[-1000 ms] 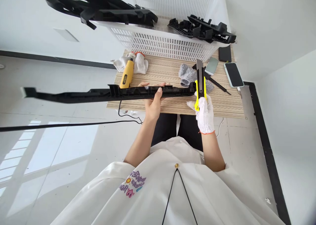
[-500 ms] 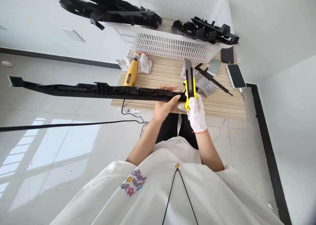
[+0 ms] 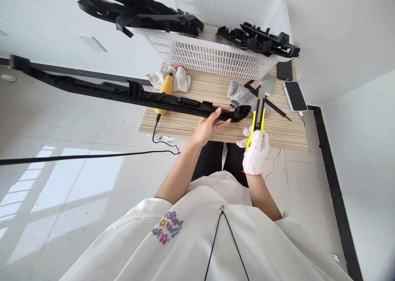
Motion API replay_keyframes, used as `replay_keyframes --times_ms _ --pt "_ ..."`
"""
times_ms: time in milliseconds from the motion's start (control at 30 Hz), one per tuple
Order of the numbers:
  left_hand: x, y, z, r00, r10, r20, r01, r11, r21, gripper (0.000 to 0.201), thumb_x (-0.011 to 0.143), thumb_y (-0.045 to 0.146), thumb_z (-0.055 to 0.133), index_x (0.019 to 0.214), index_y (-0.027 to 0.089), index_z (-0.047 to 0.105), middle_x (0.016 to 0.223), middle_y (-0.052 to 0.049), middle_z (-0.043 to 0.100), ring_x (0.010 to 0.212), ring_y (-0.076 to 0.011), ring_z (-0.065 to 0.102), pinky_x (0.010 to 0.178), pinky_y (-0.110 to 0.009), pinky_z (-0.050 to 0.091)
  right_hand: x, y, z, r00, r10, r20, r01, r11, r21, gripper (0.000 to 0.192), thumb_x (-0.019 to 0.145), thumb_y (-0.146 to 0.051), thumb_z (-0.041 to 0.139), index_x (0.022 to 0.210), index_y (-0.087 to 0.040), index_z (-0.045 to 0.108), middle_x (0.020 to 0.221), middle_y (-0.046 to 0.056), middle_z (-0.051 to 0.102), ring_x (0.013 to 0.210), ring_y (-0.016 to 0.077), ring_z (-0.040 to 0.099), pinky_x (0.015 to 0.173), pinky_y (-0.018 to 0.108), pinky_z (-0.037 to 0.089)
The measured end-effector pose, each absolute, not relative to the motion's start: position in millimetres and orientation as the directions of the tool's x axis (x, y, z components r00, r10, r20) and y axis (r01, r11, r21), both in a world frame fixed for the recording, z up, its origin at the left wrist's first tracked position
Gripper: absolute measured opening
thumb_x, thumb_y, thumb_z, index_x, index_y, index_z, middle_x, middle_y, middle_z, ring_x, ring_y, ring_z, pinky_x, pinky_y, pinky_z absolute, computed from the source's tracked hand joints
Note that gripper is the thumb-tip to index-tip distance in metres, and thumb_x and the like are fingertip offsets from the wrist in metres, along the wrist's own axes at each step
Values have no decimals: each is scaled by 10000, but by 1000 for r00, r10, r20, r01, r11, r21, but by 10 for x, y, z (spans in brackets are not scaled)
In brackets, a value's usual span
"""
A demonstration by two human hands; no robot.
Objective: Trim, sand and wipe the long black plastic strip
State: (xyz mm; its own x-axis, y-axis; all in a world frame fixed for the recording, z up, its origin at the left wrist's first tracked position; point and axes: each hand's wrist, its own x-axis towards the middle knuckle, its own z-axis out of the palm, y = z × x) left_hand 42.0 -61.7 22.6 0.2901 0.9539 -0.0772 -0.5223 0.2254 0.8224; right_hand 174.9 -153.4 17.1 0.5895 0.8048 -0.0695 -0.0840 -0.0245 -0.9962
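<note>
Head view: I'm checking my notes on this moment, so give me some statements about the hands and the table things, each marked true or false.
1. The left hand holds the long black plastic part. True.
2. The right hand is bare. False: it wears a white glove.
3. The right hand holds a yellow utility knife. True.
4. The white basket stands on the floor. False: it stands on the striped table.
5. A grey cloth lies on the table. True.
</note>
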Motion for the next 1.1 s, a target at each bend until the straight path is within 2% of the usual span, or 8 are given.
replay_keyframes --times_ms 100,167,300,400,567,667,800,1100 --pt "433 -604 199 305 949 -78 -579 249 776 331 869 524 655 971 212 614 1182 -74 726 1219 -256 654 1041 -433 580 1703 -1664 155 551 829 -91 -61 -69 -996 351 932 -558 490 1040 -225 512 791 0 720 404 99 554 473 259 502" --pt "442 -596 174 304 950 -75 -595 251 764 419 877 625 580 957 217 626 1169 -75 727 1221 -265 653 1039 -438 581 1666 -1737 132 486 868 -98 23 -125 -992 331 917 -538 513 1025 -227 537 746 -18 704 400 97 535 442 245 477" --pt "448 -582 148 269 961 -60 -593 214 776 614 838 811 471 938 232 649 1108 -88 737 1193 -286 666 1010 -469 596 1617 -1815 61 378 921 -93 303 -218 -928 329 875 -521 569 1001 -219 603 723 -13 704 488 128 597 478 241 491" --pt "444 -567 166 238 968 -82 -582 210 786 714 799 897 396 910 241 654 1084 -94 740 1159 -285 684 998 -467 600 1595 -1825 14 427 899 -93 381 -273 -884 346 902 -524 523 1033 -217 613 734 -1 714 540 147 628 523 251 512" --pt "444 -539 196 153 984 -93 -580 166 798 700 800 899 396 868 254 657 1018 -78 749 1163 -280 685 1014 -483 585 1586 -1812 -9 405 912 -67 442 -260 -858 350 900 -533 539 1046 -227 626 766 7 724 613 168 661 596 272 538" --pt "450 -529 188 180 980 -83 -593 176 786 709 788 910 393 862 255 654 1055 -76 746 1155 -278 689 1018 -486 583 1609 -1795 11 437 898 -60 430 -267 -863 368 917 -530 516 1100 -226 613 756 2 721 615 173 664 593 275 538" --pt "453 -529 177 158 985 -74 -590 154 792 706 795 904 391 881 256 655 1051 -71 741 1194 -275 668 1028 -484 579 1633 -1779 43 392 919 -37 475 -237 -847 359 900 -528 554 1083 -226 622 776 11 728 652 183 680 620 281 543" --pt "456 -524 170 160 984 -83 -596 164 786 657 813 869 435 923 252 628 1119 -93 716 1236 -303 638 1020 -501 579 1603 -1757 48 428 903 -33 499 -267 -824 390 913 -543 532 1119 -220 609 796 28 738 686 203 694 660 306 550"
